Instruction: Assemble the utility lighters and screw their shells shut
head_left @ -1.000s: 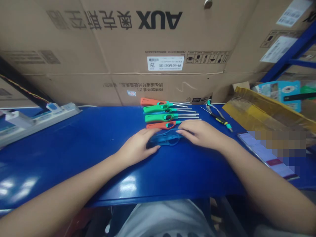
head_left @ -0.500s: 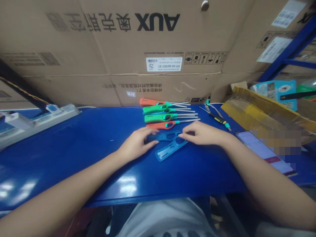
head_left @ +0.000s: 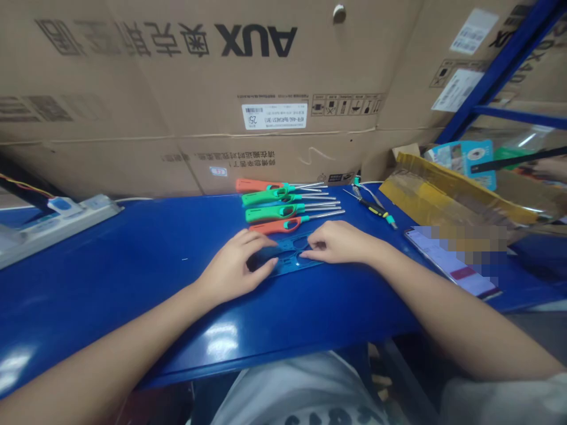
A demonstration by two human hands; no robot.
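Observation:
Two blue, see-through plastic lighter casing halves lie side by side on the blue table, one behind the other. The back half (head_left: 287,243) and the front half (head_left: 290,262) each have a trigger ring at the right. My left hand (head_left: 233,262) is at their left ends, thumb and fingers spread apart, fingertips at the back half and thumb by the front one. At the ring ends is my right hand (head_left: 339,243), fingers curled and thumb on the front half. Just behind lie an orange gas lighter (head_left: 274,226) and a green gas lighter (head_left: 268,212) with metal tubes.
More lighters, including an orange one (head_left: 257,186), lie farther back against a cardboard box (head_left: 199,118). Right of them are a yellow-black tool (head_left: 374,208), a phone (head_left: 447,260) and a taped carton (head_left: 443,189). A power strip (head_left: 80,221) lies at the left.
The front casing half has turned from a slant to lie nearly parallel beside the back half. My right hand moved left with it, and the left thumb reaches its edge. The view shifted right.

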